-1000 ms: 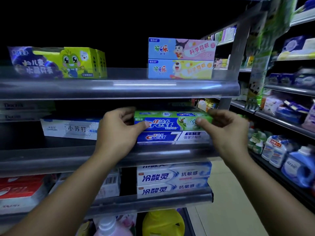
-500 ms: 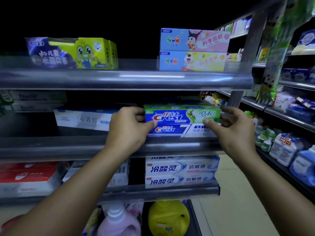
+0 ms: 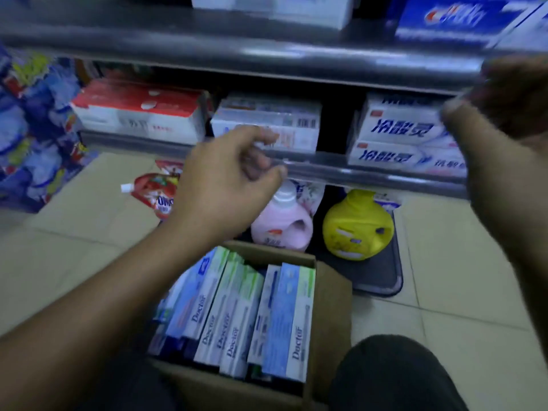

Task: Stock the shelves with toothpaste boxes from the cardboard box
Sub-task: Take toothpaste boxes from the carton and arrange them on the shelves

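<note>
An open cardboard box (image 3: 333, 307) stands on the floor below me, packed with several upright toothpaste boxes (image 3: 281, 315) in white, blue and green. My left hand (image 3: 225, 185) hovers above the box with loosely curled fingers and holds nothing. My right hand (image 3: 501, 137) is raised at the right, in front of the shelf rail (image 3: 326, 170), fingers loosely bent and empty. White and blue toothpaste boxes (image 3: 397, 137) lie stacked on the lower shelf behind it. The blue Crest box (image 3: 450, 19) shows on the shelf above, at the top right.
A pink detergent bottle (image 3: 281, 223) and a yellow jug (image 3: 355, 226) stand on the black bottom tray (image 3: 382, 277) behind the box. A red refill pouch (image 3: 154, 191) lies on the tiled floor. Red-and-white boxes (image 3: 136, 111) fill the lower shelf's left. My knee (image 3: 394, 375) is beside the box.
Both hands have let go of the Crest box on the shelf and dropped away from it. The view has swung down to the cardboard box on the floor.
</note>
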`<state>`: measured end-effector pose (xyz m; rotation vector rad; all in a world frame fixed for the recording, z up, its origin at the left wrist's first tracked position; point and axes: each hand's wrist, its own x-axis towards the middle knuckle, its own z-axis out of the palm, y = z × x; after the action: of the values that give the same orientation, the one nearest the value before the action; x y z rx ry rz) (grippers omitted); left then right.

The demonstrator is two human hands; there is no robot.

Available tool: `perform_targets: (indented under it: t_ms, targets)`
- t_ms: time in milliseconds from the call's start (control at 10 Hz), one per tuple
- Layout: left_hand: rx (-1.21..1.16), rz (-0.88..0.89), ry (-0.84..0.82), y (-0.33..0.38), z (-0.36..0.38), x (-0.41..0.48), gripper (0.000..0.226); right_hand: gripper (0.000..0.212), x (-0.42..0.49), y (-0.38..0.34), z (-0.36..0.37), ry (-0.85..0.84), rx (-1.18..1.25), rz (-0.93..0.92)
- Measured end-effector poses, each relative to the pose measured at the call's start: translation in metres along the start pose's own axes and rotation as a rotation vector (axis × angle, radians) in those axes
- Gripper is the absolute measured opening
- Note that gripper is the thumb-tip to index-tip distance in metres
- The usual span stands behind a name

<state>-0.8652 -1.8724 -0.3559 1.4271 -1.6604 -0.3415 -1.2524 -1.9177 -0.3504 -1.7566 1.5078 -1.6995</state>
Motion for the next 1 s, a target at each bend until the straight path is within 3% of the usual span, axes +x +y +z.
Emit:
perform_targets:
  t_ms: [100,200,400,700,900,1000]
  targets:
    - [0.16,-0.267,-0.251,-0.044,0.018,-0.064,0.041,0.025,-0.075,-0.06,0.107,-0.098,0.133,-0.009]
    - [0.23,-0.412,-0.545,-0.07,0.052,-0.125,0.054,0.026,-0.109,-0.088,0.146,-0.269,0.112,0.123]
    - [0.143,-0.638,-0.794,-0.101,0.109,-0.183,0.095,0.025,-0.152,-0.061,0.182,-0.458,0.019,0.41]
    - [-0.249,-0.862,-0.828,-0.139,0.101,-0.189,0.063,0.025,-0.166,-0.041,0.185,-0.446,0.043,0.563]
    - [-0.359,-0.988,-0.587,-0.141,0.068,-0.171,0.042,0.022,-0.17,-0.027,0.183,-0.475,0.039,0.632]
    - [-0.646,-1.149,-0.521,-0.144,0.041,-0.153,0.036,0.02,-0.17,-0.025,0.186,-0.492,0.062,0.66]
